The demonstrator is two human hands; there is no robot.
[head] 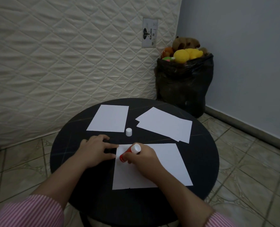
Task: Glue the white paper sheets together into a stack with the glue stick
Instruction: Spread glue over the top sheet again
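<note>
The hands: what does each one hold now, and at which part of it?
The right hand grips the glue stick around the middle of its red barrel. The left hand holds nothing; its fingers rest at the left edge of the near paper sheet.

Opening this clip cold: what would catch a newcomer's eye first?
The right hand grips a red glue stick against the near paper sheet on the round black table, while the left hand steadies that sheet's left edge. The white cap stands mid-table between more white sheets. Far right, a black bag brims with plush toys.
</note>
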